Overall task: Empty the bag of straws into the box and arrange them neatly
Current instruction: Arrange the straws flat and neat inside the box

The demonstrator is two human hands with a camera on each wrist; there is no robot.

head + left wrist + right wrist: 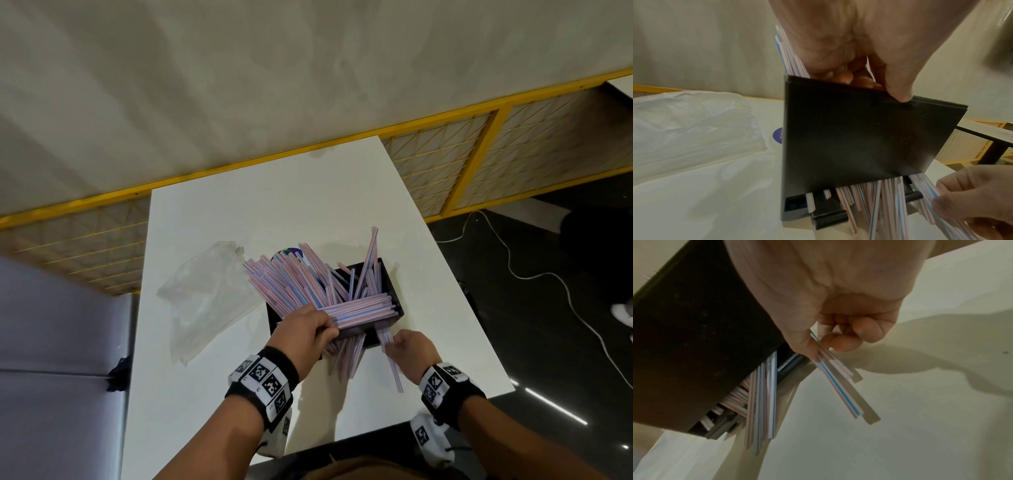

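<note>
Head view: right hand (409, 349) pinches loose straws (390, 356) spilling from the black box's (390, 274) near opening; left hand (305, 330) grips a bundle at the rim. Behind, straws stand disordered; the bag (202, 301) lies emptied. Arranging remains.

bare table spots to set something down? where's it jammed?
Free: far table strip between the box and the yellow rail; near-left corner below the bag, left of the left hand. Crowded: in front of the box, where straws spill out by the right hand.
</note>
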